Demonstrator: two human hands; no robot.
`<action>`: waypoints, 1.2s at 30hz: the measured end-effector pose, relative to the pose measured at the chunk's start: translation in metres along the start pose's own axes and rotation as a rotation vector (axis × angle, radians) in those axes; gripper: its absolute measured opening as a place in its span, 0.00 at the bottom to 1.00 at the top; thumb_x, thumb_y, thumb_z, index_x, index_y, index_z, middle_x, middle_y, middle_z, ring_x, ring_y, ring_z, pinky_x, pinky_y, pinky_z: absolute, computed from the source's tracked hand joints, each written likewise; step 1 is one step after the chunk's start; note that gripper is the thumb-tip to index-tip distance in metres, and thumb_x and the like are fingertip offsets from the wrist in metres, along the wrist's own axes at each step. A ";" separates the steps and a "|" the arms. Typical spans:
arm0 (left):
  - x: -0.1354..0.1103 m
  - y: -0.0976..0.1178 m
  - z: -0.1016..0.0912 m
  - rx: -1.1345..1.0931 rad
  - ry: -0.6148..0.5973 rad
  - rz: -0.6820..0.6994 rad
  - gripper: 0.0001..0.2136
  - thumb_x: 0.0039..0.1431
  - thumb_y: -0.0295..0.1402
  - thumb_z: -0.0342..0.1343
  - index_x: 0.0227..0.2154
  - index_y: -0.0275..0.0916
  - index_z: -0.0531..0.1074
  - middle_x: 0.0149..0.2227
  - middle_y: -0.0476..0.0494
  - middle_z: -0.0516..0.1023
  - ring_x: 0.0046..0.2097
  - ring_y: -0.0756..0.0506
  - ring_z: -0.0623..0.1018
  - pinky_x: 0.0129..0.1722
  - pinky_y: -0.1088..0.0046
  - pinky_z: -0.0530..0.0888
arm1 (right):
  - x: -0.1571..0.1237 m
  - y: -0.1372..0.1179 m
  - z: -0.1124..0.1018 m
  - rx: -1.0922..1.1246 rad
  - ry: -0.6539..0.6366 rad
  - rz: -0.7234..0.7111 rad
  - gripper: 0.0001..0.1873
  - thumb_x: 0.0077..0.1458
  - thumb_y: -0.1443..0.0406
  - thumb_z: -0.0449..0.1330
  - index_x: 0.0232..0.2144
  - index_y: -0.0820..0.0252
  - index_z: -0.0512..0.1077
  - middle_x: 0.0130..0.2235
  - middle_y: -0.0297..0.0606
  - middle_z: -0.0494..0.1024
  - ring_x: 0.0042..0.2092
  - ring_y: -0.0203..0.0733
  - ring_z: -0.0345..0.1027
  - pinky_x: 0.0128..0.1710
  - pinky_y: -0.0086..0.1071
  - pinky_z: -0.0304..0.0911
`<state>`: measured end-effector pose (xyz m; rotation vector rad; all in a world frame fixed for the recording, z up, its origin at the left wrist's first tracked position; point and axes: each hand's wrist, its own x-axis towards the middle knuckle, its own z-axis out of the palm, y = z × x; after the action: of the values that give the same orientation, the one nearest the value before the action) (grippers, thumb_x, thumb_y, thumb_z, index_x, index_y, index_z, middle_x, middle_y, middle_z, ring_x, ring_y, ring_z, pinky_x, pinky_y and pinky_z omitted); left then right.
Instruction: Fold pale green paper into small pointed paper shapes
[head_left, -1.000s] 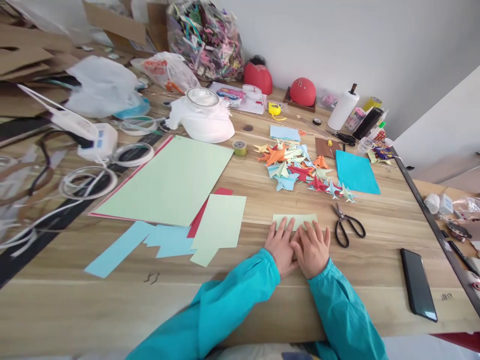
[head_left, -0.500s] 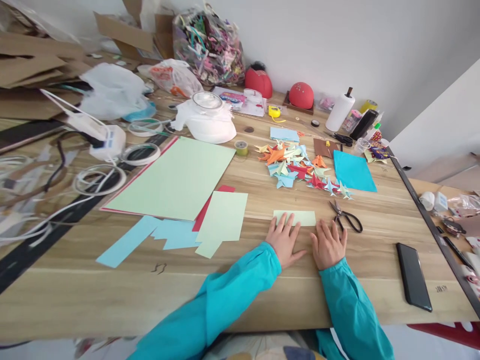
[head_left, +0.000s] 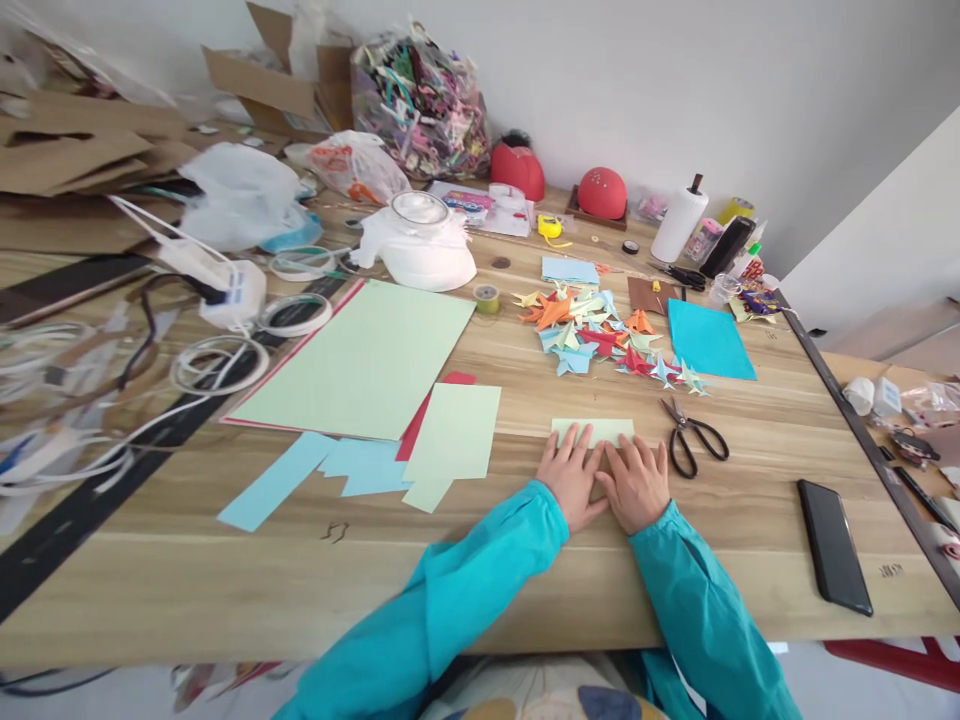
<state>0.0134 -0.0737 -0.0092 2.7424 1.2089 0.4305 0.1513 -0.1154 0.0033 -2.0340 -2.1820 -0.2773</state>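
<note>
A small pale green paper strip (head_left: 600, 429) lies flat on the wooden table (head_left: 525, 590) near its front edge. My left hand (head_left: 571, 481) presses flat on the strip's left part, fingers spread. My right hand (head_left: 637, 484) presses on its right part, touching the left hand. Both arms wear teal sleeves. Black scissors (head_left: 694, 440) lie just right of my right hand. A pile of folded coloured paper shapes (head_left: 596, 335) sits farther back.
A large pale green sheet (head_left: 360, 360) over a red one, and cut blue and green pieces (head_left: 450, 435), lie to the left. A black phone (head_left: 834, 545) rests at the right, a teal sheet (head_left: 709, 340) behind the scissors. Tape rolls, bags, cardboard and clutter crowd the back and left.
My right hand slid left along the strip and now touches my left hand again; half a second ago the two hands were apart. The view shifted slightly.
</note>
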 end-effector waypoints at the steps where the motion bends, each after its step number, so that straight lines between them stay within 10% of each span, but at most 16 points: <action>1: 0.000 0.000 0.000 -0.003 -0.002 0.000 0.33 0.51 0.52 0.46 0.56 0.37 0.59 0.61 0.34 0.54 0.61 0.31 0.51 0.56 0.49 0.50 | 0.000 0.001 0.000 -0.004 -0.002 -0.004 0.23 0.56 0.53 0.49 0.50 0.55 0.67 0.52 0.44 0.69 0.53 0.54 0.56 0.56 0.55 0.35; 36: -0.041 -0.061 -0.026 0.079 0.051 0.087 0.31 0.54 0.49 0.45 0.54 0.31 0.62 0.58 0.33 0.60 0.60 0.36 0.58 0.59 0.55 0.51 | 0.000 0.001 0.006 0.014 0.001 -0.007 0.27 0.52 0.49 0.52 0.51 0.54 0.66 0.52 0.47 0.66 0.53 0.56 0.53 0.55 0.54 0.39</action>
<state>-0.0643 -0.0632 -0.0060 2.8766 1.1457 0.4745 0.1522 -0.1141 -0.0025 -2.0185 -2.1844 -0.2628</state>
